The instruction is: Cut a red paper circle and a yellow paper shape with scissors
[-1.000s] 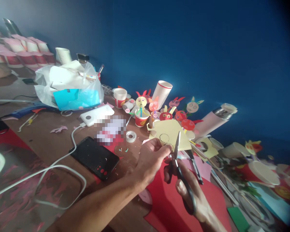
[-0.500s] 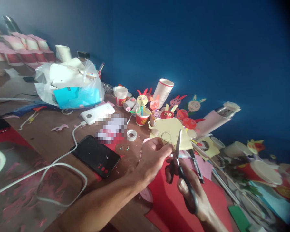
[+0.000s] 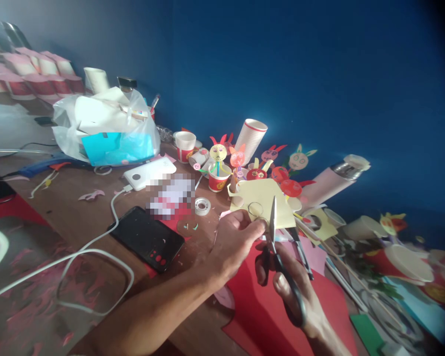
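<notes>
Between thumb and fingers, my left hand (image 3: 233,244) pinches the near edge of a pale yellow paper sheet (image 3: 269,195). A circle is drawn on the sheet just beyond my fingertips. My right hand (image 3: 291,282) grips black-handled scissors (image 3: 273,220), with fingers through the loops and the blades pointing up and away at the sheet's near edge. Beneath both hands lies a large red sheet (image 3: 282,316). Behind the yellow paper stand paper-cup figures with drawn faces, among them a yellow-faced one (image 3: 218,154) in a red and white cup (image 3: 218,184).
A black phone (image 3: 146,240), a white power bank (image 3: 150,174) with a looped cable and a tape roll (image 3: 202,206) lie to the left. Further back is a stuffed plastic bag (image 3: 111,128). A pink flask (image 3: 330,183) leans at the right. Pink scraps (image 3: 33,291) litter the lower left.
Both hands stay almost in place, still holding the paper and the scissors. The yellow sheet and scissors tip have shifted up very slightly.
</notes>
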The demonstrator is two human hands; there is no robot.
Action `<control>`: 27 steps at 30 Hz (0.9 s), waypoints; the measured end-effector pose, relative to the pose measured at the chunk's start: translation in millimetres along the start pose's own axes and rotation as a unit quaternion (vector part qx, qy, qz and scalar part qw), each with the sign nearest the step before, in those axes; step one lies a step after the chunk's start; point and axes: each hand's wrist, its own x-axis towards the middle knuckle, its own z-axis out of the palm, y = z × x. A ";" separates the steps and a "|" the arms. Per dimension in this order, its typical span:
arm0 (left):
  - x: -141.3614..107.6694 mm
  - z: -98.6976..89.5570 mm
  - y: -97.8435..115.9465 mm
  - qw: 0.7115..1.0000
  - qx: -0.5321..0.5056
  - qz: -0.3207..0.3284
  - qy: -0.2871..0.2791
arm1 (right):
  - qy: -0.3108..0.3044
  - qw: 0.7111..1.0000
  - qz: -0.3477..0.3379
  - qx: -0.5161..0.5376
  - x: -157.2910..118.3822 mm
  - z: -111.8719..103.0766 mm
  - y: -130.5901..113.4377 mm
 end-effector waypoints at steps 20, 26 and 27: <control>0.1 1.4 6.7 0.999 0.040 -0.014 0.019 | 0.020 1.000 0.005 -0.004 -1.5 -1.2 2.0; 0.6 0.3 5.8 1.000 0.026 -0.015 0.001 | 0.019 1.000 0.019 -0.012 -2.5 -2.6 2.9; 0.5 0.4 6.1 1.000 0.019 -0.011 -0.006 | 0.020 1.000 0.018 -0.012 -2.5 -2.8 3.0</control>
